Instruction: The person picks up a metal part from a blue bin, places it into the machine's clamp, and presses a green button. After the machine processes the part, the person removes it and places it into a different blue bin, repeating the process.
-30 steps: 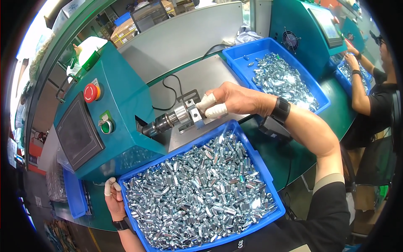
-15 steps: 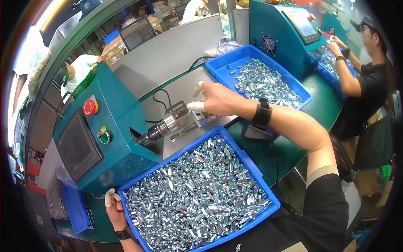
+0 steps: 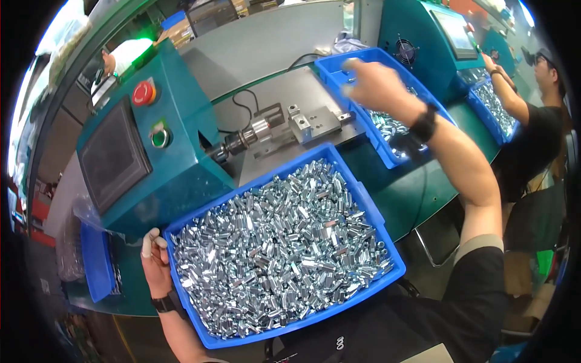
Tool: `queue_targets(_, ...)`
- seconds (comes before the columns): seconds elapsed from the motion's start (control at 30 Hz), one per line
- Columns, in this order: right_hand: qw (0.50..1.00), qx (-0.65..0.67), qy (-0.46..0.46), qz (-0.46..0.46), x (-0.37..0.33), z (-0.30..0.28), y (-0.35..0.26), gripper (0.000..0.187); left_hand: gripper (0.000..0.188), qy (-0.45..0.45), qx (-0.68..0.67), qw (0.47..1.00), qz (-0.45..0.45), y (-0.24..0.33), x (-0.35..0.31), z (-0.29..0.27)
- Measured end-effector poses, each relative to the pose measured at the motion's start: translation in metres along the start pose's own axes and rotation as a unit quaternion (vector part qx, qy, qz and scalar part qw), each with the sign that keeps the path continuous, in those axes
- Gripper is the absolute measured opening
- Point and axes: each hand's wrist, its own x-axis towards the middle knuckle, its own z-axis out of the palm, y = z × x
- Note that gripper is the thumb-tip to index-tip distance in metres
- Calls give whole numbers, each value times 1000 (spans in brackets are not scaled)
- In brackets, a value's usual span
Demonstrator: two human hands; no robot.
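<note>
Right hand [image 3: 372,85] over far bin [image 3: 339,63]; left hand [image 3: 156,266] at near tray [image 3: 363,199].
Right fingers are blurred, grip cannot be told; parts [image 3: 387,124] lie directly beneath. Left fingers are curled on the tray's left rim.

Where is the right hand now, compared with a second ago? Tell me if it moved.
Yes. The right hand left the silver metal chuck and swung right, over the far blue plastic bin.

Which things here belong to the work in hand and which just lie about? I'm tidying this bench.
In use:
large blue plastic tray of shiny metal nuts
left hand at its edge
right hand over the farther blue bin of metal parts
teal machine with steel spindle

Lying about:
small blue tray
neighbour's teal machine
</note>
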Motion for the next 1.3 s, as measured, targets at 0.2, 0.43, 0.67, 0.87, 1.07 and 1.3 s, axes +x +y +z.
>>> queue_targets(0.2, 984, -8, 142, -110, -47, -10, 57, 32, 29, -20, 15, 1000, 1, -5, 13, -9)
queue_targets(0.43, 884, 263, -135, -362, -109, 16, -58, 24, 29, -10, 15, 1000, 2, -6, 10, -7)
queue_targets(0.67, 884, 229, -109, -392, -103, 15, -59, 27, 29, 1, 11, 1000, -1, -5, 7, -3)
queue_targets(0.87, 894, 397, -11, -209, -58, 18, -39, 22, 27, -11, 4, 1000, -5, 0, 8, -1)
queue_targets(1.07, 843, 535, -29, -45, -20, 43, -53, 13, 25, -11, -3, 1000, -8, -4, 9, -1)
queue_targets(1.3, 872, 483, -36, -69, -12, 43, -58, 12, 24, -5, 0, 1000, -5, -2, 4, -1)
